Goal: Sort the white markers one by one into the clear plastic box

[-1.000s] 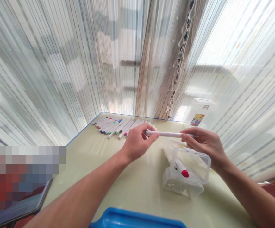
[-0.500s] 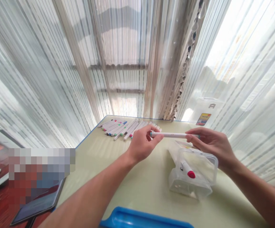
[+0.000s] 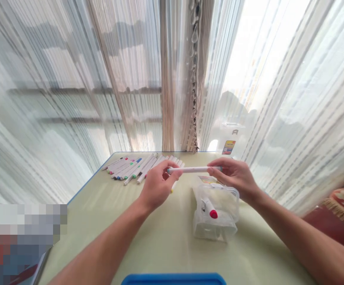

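Observation:
A white marker [image 3: 194,170] with teal ends is held level above the table between both hands. My left hand [image 3: 159,183] pinches its left end, and my right hand [image 3: 235,174] grips the right end. Below my right hand stands a clear plastic case [image 3: 215,228] with its lid up. Inside the case lies a white marker with a red end [image 3: 213,213]. Several white markers with coloured ends [image 3: 130,168] are spread in a row beyond my left hand, which partly hides some. A yellow tip [image 3: 172,191] shows just under my left hand.
The pale green table [image 3: 166,249] has a blue edge. A blue tray [image 3: 173,278] sits at the near side. Sheer curtains [image 3: 142,79] hang behind the table. A transparent container with a yellow label [image 3: 229,147] stands at the back right. Part of the left side is pixelated.
The view has swung to the right, so table and objects appear shifted left. Both hands keep hold of the same marker, still level.

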Tool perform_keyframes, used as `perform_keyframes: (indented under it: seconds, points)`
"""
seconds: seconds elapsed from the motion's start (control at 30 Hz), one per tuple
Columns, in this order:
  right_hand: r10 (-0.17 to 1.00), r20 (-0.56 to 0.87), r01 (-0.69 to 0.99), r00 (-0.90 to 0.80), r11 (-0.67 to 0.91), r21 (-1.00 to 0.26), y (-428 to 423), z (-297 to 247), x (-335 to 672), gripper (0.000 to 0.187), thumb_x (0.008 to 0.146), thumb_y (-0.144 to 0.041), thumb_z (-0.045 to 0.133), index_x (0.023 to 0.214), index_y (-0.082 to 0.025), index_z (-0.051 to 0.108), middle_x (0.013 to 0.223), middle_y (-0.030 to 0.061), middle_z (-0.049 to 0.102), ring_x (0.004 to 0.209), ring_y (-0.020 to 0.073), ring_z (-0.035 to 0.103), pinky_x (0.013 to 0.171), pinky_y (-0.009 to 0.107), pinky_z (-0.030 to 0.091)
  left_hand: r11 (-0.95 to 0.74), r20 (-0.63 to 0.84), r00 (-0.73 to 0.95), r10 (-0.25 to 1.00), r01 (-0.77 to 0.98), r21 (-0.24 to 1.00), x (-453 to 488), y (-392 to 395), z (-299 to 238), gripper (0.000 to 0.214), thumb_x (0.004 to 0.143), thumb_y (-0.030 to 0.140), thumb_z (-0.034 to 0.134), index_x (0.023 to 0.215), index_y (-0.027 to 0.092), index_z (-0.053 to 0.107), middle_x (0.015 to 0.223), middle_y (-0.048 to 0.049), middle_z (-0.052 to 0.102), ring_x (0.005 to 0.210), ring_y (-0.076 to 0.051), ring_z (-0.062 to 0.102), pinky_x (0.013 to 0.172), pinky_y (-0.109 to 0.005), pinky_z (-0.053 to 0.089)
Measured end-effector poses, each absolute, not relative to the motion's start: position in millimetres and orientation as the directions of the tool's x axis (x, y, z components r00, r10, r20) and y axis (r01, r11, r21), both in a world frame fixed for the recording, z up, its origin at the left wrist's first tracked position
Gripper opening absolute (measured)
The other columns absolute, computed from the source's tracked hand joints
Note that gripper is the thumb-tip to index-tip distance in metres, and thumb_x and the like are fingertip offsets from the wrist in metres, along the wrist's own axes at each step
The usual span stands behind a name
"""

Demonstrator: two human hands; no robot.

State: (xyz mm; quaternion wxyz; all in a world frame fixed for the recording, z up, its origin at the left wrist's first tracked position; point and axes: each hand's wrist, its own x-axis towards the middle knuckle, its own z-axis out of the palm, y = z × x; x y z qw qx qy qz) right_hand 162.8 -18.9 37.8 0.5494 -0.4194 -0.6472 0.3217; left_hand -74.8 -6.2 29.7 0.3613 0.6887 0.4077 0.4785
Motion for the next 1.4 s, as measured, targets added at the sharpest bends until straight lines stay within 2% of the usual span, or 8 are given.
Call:
perform_keyframes:
  seconds: [0.13, 0.23, 0.6, 0.83, 1.0, 1.1, 1.3, 1.4]
  points:
    - [0.902, 0.429, 0.141, -0.044, 0.431, -0.891, -17.5, 37.3, 163.2, 0.028, 0.068, -0.038, 0.087, 0.084, -0.018, 0.075, 0.068, 0.0025, 0.069, 0.054, 0.0134, 0.061, 0.044, 0.024, 0.046, -0.407, 0.366, 0.204, 0.908, 0.224, 0.886, -75.4, -6.0, 29.8, 0.026, 0.086, 0.041, 0.068, 0.092, 0.016, 0.064, 0.072, -0.0010, 0.062, 0.061, -0.012, 0.055, 0.051, -0.020, 0.038]
    - [0.905, 0.422, 0.113, -0.052, 0.425, -0.898, -16.3, 36.5, 163.8, 0.029, 0.066, -0.037, 0.088, 0.084, -0.018, 0.074, 0.070, 0.0023, 0.070, 0.057, 0.0142, 0.064, 0.047, 0.025, 0.049, -0.405, 0.362, 0.208, 0.909, 0.226, 0.886, -76.1, -5.8, 29.9, 0.027, 0.086, 0.042, 0.068, 0.093, 0.016, 0.063, 0.071, -0.0007, 0.062, 0.059, -0.011, 0.053, 0.049, -0.020, 0.035]
    - [0.900, 0.430, 0.158, -0.075, 0.437, -0.886, -17.2, 38.9, 163.5, 0.030, 0.071, -0.041, 0.084, 0.084, -0.016, 0.073, 0.070, 0.0024, 0.067, 0.057, 0.0129, 0.060, 0.045, 0.023, 0.042, -0.359, 0.324, 0.193, 0.926, 0.187, 0.914, -75.9, -5.2, 29.9, 0.032, 0.086, 0.046, 0.067, 0.097, 0.016, 0.062, 0.068, 0.0011, 0.059, 0.045, -0.006, 0.043, 0.042, -0.020, 0.027]
    - [0.898, 0.433, 0.168, -0.076, 0.440, -0.882, -19.3, 41.4, 162.9, 0.030, 0.076, -0.044, 0.079, 0.083, -0.015, 0.072, 0.061, -0.0007, 0.060, 0.045, 0.0071, 0.044, 0.039, 0.022, 0.031, -0.376, 0.351, 0.216, 0.911, 0.086, 0.923, -73.6, -6.6, 31.4, 0.024, 0.091, 0.038, 0.059, 0.098, 0.015, 0.062, 0.074, -0.0001, 0.062, 0.044, -0.005, 0.043, 0.042, -0.020, 0.029]
    - [0.909, 0.410, 0.149, -0.073, 0.417, -0.897, -16.6, 37.4, 165.4, 0.029, 0.081, -0.043, 0.075, 0.086, -0.015, 0.072, 0.061, 0.0005, 0.062, 0.042, 0.0070, 0.042, 0.038, 0.023, 0.029, -0.368, 0.343, 0.220, 0.913, 0.081, 0.926, -74.5, -6.2, 29.7, 0.024, 0.093, 0.038, 0.056, 0.099, 0.015, 0.062, 0.074, -0.0002, 0.062, 0.045, -0.006, 0.043, 0.042, -0.020, 0.029]
    - [0.905, 0.421, 0.153, -0.059, 0.425, -0.892, -17.3, 38.4, 164.6, 0.029, 0.077, -0.042, 0.079, 0.084, -0.015, 0.073, 0.058, -0.0006, 0.060, 0.043, 0.0074, 0.043, 0.038, 0.023, 0.030, -0.385, 0.353, 0.205, 0.913, 0.145, 0.911, -74.8, -6.5, 29.6, 0.026, 0.091, 0.040, 0.059, 0.097, 0.015, 0.063, 0.072, -0.0002, 0.061, 0.046, -0.006, 0.042, 0.042, -0.020, 0.028]
    - [0.908, 0.417, 0.152, -0.041, 0.418, -0.895, -18.8, 42.1, 160.9, 0.034, 0.065, -0.045, 0.087, 0.077, -0.017, 0.073, 0.062, 0.0008, 0.064, 0.048, 0.0107, 0.052, 0.040, 0.023, 0.037, -0.421, 0.382, 0.198, 0.903, 0.220, 0.880, -74.0, -6.2, 29.4, 0.030, 0.082, 0.044, 0.071, 0.090, 0.016, 0.064, 0.068, 0.0007, 0.060, 0.053, -0.010, 0.051, 0.045, -0.020, 0.036]
    - [0.911, 0.411, 0.155, -0.039, 0.411, -0.898, -18.0, 40.8, 161.5, 0.034, 0.066, -0.046, 0.086, 0.079, -0.017, 0.073, 0.061, 0.0001, 0.062, 0.046, 0.0094, 0.048, 0.039, 0.023, 0.034, -0.417, 0.379, 0.194, 0.905, 0.220, 0.882, -73.7, -5.9, 29.2, 0.031, 0.082, 0.045, 0.072, 0.091, 0.017, 0.064, 0.067, 0.0003, 0.060, 0.055, -0.011, 0.053, 0.046, -0.021, 0.038]
